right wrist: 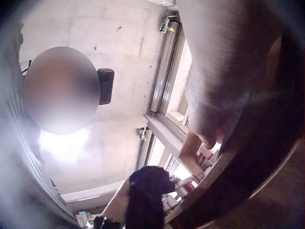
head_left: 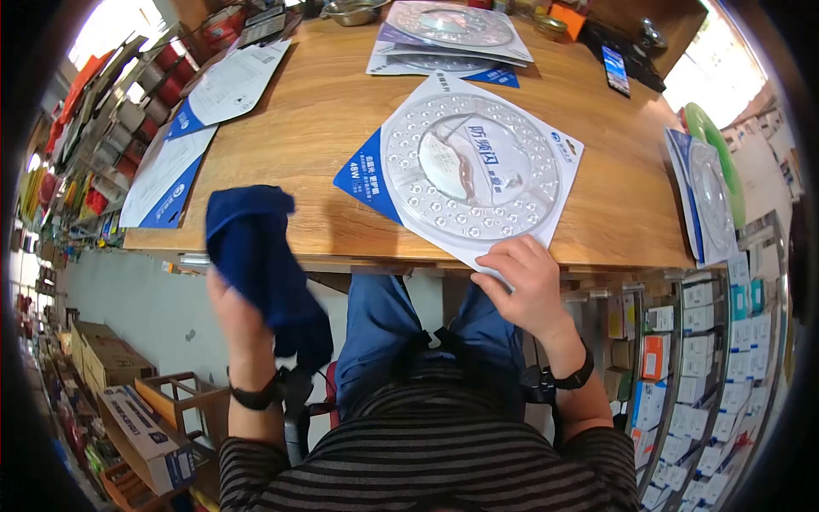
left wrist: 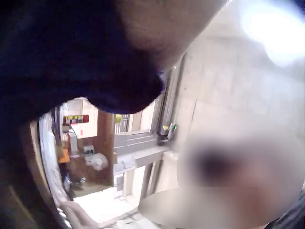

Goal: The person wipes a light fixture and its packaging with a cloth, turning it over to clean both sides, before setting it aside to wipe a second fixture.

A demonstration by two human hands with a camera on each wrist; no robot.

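Loosely bunched, a dark blue cloth (head_left: pixel 256 247) is gripped in the left hand (head_left: pixel 239 316) by the wooden table (head_left: pixel 299 171); the right hand (head_left: pixel 527 283) seems to pinch the near corner of a blue-and-white package (head_left: pixel 478 166), clear, round and dimpled, lying on top.

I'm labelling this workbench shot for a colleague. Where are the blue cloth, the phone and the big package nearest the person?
Blue cloth (head_left: pixel 252 243): head view, upper folds.
Phone (head_left: pixel 614 68): head view, screen.
Package (head_left: pixel 372 191): head view, blue corner.
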